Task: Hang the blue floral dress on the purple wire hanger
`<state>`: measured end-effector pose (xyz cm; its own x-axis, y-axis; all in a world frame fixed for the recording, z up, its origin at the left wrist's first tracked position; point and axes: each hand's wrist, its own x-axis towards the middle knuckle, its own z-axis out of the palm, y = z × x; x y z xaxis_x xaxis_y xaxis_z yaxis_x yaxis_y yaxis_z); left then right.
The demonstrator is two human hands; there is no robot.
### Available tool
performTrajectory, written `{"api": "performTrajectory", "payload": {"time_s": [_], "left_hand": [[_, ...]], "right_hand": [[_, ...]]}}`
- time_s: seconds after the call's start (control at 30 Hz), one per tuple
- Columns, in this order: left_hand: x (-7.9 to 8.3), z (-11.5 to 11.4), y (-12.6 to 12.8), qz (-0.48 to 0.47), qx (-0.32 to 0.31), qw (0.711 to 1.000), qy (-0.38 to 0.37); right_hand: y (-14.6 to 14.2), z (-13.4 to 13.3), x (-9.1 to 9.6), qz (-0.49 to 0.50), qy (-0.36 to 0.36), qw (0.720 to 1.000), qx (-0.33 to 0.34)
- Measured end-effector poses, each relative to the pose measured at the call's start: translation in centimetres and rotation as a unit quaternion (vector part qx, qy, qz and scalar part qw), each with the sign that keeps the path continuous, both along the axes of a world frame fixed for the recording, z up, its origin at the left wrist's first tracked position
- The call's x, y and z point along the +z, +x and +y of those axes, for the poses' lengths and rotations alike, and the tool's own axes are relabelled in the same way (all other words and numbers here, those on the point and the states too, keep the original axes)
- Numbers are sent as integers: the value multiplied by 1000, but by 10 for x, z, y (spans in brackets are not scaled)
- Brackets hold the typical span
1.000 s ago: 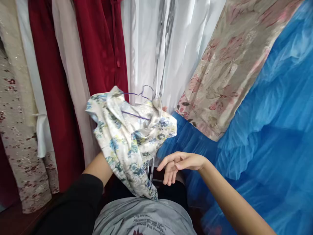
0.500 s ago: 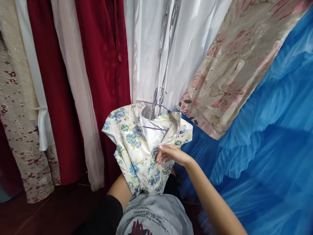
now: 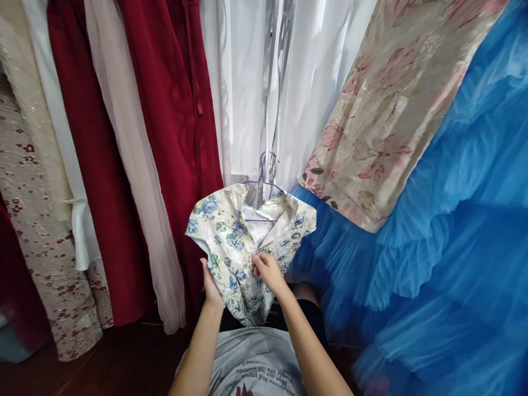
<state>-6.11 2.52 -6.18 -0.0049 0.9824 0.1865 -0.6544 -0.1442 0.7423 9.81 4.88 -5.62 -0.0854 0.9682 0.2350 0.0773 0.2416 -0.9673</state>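
A short-sleeved white blouse (image 3: 225, 234) with blue and green flowers sits on a thin purple wire hanger (image 3: 263, 175), its V neck gaping at the top. My right hand (image 3: 269, 272) pinches the blouse's front just below the neckline, fingertips closed on the fabric. Along the blouse's left side, my left hand (image 3: 212, 289) cups the cloth, its thumb raised at the edge and the other fingers hidden behind the fabric. The garment's lower end bunches near my lap.
Dark red cloth (image 3: 173, 110), a pale pink panel (image 3: 132, 165) and a beige flowered gown (image 3: 37, 231) hang at left. Behind the blouse falls white satin (image 3: 317, 71). To the right are a pink-flowered beige skirt (image 3: 371, 143) and blue ruffled tulle (image 3: 466, 242).
My left hand, hidden before, has come out at the blouse's left side. My right hand has shifted left and down and now pinches the front. The blouse looks narrower and more upright.
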Motion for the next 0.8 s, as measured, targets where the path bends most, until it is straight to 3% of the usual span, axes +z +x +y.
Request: {"api": "performTrajectory", "payload": {"time_s": [0.1, 0.2, 0.27, 0.33, 0.4, 0.43, 0.5, 0.57, 0.6, 0.67, 0.8], "left_hand": [[-12, 9, -3, 46, 58, 996, -45], [-24, 22, -1, 140, 221, 963, -60], [-27, 24, -1, 169, 373, 912, -26], [-20, 18, -1, 205, 500, 841, 31], [-4, 6, 1, 278, 547, 782, 111], [6, 0, 4, 327, 520, 771, 164], [25, -13, 16, 432, 379, 773, 267], [36, -21, 32, 497, 224, 774, 322], [37, -22, 40, 506, 181, 777, 328], [35, -23, 52, 496, 167, 789, 322], [23, -19, 59, 478, 195, 796, 316]], "right_hand": [[15, -7, -2, 32, 14, 999, -29], [37, -14, 2, 35, 8, 999, -38], [50, -19, 8, 24, 1, 999, -28], [58, -25, 14, 11, -2, 1000, -12], [61, -31, 20, -10, 2, 1000, 1], [62, -35, 23, -26, 9, 1000, 4], [60, -42, 27, -61, 29, 998, 6], [58, -48, 32, -90, 51, 995, 8], [58, -51, 34, -98, 58, 993, 9], [59, -55, 39, -113, 67, 991, 16], [66, -60, 41, -95, 76, 991, 57]]}}
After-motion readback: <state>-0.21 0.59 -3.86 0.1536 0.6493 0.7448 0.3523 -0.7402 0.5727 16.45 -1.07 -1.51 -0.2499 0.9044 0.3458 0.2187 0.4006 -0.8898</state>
